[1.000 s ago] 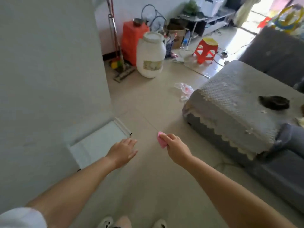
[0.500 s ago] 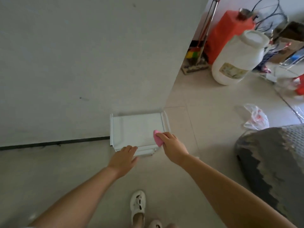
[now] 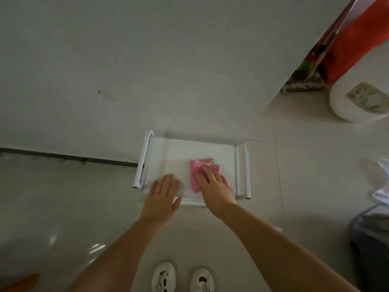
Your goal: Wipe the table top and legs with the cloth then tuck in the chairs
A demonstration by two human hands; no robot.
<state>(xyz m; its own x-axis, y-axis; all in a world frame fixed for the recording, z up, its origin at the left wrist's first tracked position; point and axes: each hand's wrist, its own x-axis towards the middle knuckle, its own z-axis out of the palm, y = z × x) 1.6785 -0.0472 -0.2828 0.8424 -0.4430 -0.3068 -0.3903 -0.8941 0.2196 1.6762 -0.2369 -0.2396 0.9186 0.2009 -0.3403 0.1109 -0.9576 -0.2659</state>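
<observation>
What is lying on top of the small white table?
A pink cloth under the right hand, and the left hand flat beside it. The cloth's near part is covered.

A: Right hand (image 3: 214, 186) flat on the pink cloth (image 3: 199, 173), pressing it onto the small white desk (image 3: 172, 152).
B: Left hand (image 3: 162, 194) open, palm down, beside it.

Both bare forearms reach forward and down, converging. The left hand (image 3: 163, 194) lies flat, palm down, fingers extended and together. The right hand (image 3: 214, 188), just beside it, presses palm down with fingers slightly spread.
</observation>
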